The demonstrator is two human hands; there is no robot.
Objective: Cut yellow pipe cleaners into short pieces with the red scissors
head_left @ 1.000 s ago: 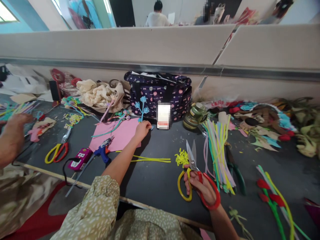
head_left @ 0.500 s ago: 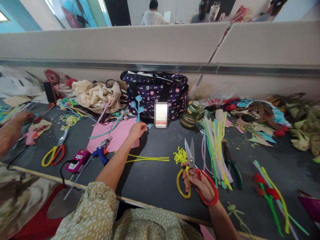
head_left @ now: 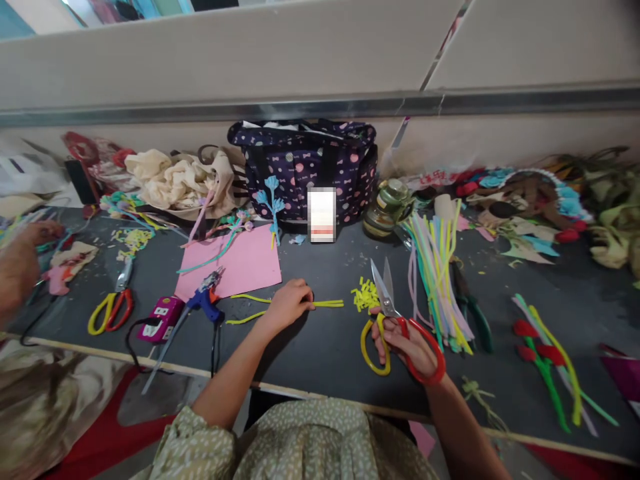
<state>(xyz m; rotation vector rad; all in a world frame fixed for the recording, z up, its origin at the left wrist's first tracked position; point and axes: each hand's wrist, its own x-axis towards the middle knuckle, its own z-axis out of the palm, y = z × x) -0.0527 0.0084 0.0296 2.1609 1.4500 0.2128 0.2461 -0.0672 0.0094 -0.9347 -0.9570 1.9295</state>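
Observation:
My left hand (head_left: 291, 304) is closed on two long yellow pipe cleaners (head_left: 327, 304) lying on the dark table, their tails spreading out to its left. Red-and-yellow-handled scissors (head_left: 387, 297) are in my right hand (head_left: 407, 343), fingers through the handles, blades apart and pointing away from me. Just left of the blades is a small pile of cut yellow pieces (head_left: 365, 295). The blue pipe-cleaner flower (head_left: 271, 203) stands in front of the dark patterned bag (head_left: 300, 163).
A blue glue gun (head_left: 204, 301) rests by pink paper (head_left: 250, 260) on the left. Bundled pipe cleaners (head_left: 440, 280), green pliers (head_left: 475, 310) and red flowers (head_left: 543, 353) lie right. Another person's hand (head_left: 43, 235) is at far left; a glass jar (head_left: 387, 208) stands behind.
My left hand has moved from beside the blue flower down toward me and taken hold of the yellow pipe cleaners. The view has tilted downward. My right hand still holds the scissors.

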